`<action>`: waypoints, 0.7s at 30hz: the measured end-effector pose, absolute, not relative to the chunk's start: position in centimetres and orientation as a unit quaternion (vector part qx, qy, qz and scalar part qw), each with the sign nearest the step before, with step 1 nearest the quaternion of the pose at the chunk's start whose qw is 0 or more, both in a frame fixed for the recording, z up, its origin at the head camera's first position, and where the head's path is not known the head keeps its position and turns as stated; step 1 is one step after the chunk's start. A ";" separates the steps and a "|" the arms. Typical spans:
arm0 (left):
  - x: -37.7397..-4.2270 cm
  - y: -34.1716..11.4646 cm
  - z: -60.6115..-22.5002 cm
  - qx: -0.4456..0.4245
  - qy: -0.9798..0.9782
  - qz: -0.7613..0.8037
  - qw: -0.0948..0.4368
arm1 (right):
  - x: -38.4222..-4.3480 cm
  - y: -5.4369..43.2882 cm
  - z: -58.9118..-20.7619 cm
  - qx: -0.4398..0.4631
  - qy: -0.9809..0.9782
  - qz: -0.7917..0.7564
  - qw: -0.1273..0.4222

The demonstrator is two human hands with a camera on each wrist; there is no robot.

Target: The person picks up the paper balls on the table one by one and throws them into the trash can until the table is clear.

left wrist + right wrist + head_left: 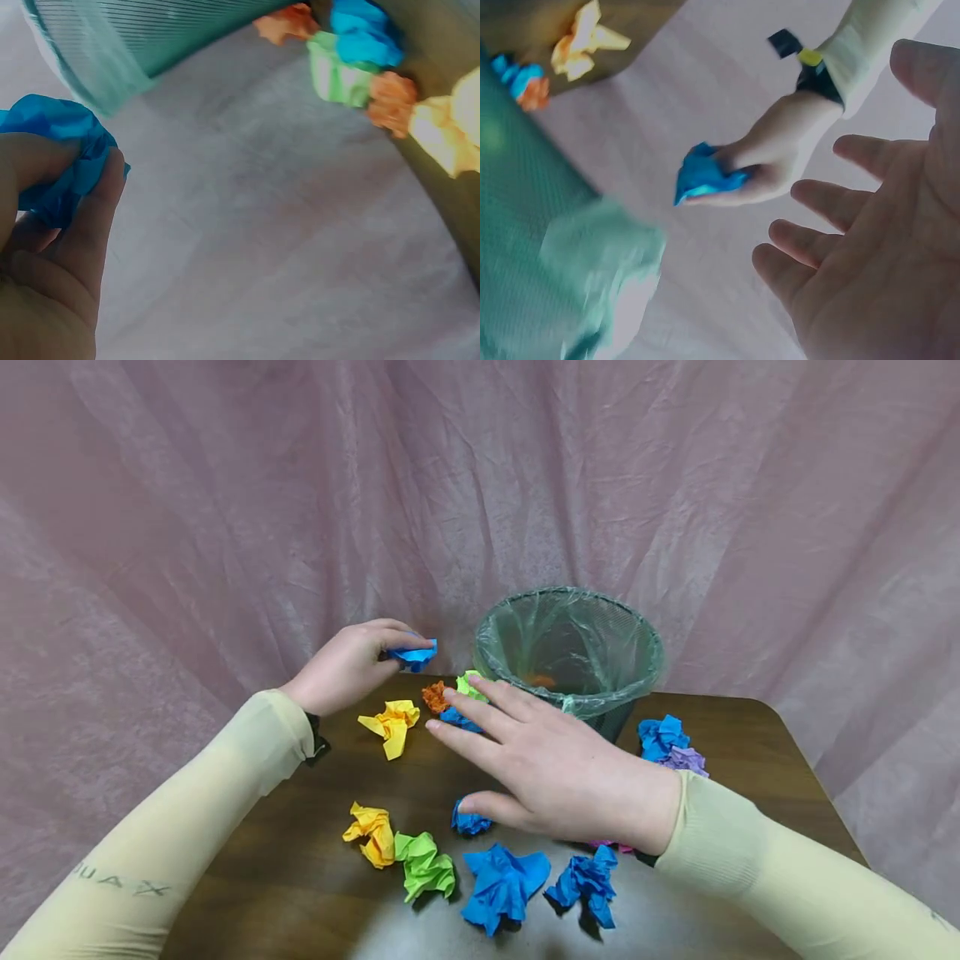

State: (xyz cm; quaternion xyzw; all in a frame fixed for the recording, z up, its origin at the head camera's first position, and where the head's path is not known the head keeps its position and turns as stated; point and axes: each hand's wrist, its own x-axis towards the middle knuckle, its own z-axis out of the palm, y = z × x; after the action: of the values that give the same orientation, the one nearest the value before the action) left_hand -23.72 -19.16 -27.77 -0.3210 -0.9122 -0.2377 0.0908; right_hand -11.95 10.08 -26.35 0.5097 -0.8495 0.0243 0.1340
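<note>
Pinching crumpled blue paper (417, 656) near the far edge of the brown wooden desk (292, 860), your left grip (351, 662) hovers; right grip (558, 772) spread

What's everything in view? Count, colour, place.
Held paper: one, blue, in left hand
Blue paper: five, blue, on table
Yellow paper: two, yellow to orange-yellow, left part of table
Green paper: two, lime and green, one by bin, one near edge
Orange paper: at least two, orange, left of bin and at its base; a patch seen through the liner may be the latter
Purple paper: one, purple, right of bin
Pink paper: one, pink, mostly hidden by right wrist
Bin: one, dark mesh, back of table
Liner: one, translucent greenish, in bin
Table: one, brown
Curtain: pinkish, behind
Sleeves: two, pale yellow
Hands: left, right
</note>
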 end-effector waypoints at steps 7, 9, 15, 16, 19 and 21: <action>-24.5 -15.7 -25.6 -0.357 -0.894 -0.249 0.107 | -14.7 13.6 -24.5 0.440 -0.887 0.051 0.129; -24.7 -14.6 -25.0 -0.367 -0.889 -0.251 0.109 | -15.5 14.9 -24.2 0.412 -0.902 0.053 0.117; -24.7 -11.2 -24.0 -0.398 -0.885 -0.222 0.093 | -17.2 18.6 -24.0 0.335 -0.935 0.089 0.079; -24.7 -10.6 -23.9 -0.405 -0.885 -0.211 0.093 | -17.3 19.1 -24.0 0.327 -0.937 0.097 0.077; -24.8 -9.2 -23.6 -0.422 -0.884 -0.180 0.089 | -17.5 20.3 -24.3 0.314 -0.939 0.120 0.076; -25.0 -8.4 -23.4 -0.430 -0.884 -0.161 0.086 | -17.6 20.9 -24.5 0.313 -0.938 0.131 0.079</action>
State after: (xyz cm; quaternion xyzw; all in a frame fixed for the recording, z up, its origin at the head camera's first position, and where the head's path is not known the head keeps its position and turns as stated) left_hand -25.02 -8.40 -23.42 -0.4302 -0.8840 -0.1614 0.0863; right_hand -17.57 20.86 -24.48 0.3127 -0.9375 0.1305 0.0791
